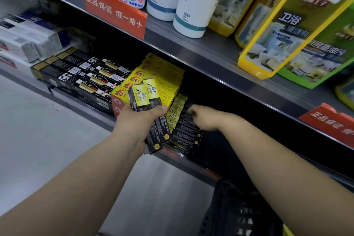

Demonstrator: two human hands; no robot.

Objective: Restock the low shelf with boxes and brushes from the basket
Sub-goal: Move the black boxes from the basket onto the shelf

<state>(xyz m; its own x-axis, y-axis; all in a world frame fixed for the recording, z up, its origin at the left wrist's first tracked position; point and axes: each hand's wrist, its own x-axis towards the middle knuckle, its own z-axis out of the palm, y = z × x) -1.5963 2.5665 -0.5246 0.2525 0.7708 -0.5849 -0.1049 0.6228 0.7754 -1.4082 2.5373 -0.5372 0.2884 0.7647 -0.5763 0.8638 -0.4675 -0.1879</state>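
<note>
The left hand [138,122] grips 2 boxes [148,99]; the right hand [205,119] touches shelved boxes [186,133], grip unclear.

Basket [228,203] partly beyond bottom edge.

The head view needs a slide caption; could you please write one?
Left hand grips black-and-yellow boxes while the right hand touches the matching stack on the low shelf.

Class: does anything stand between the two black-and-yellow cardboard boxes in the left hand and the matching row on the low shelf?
Only the right hand, lying over the row of matching black-and-yellow boxes; nothing else visible separates it from the two held boxes.
</note>
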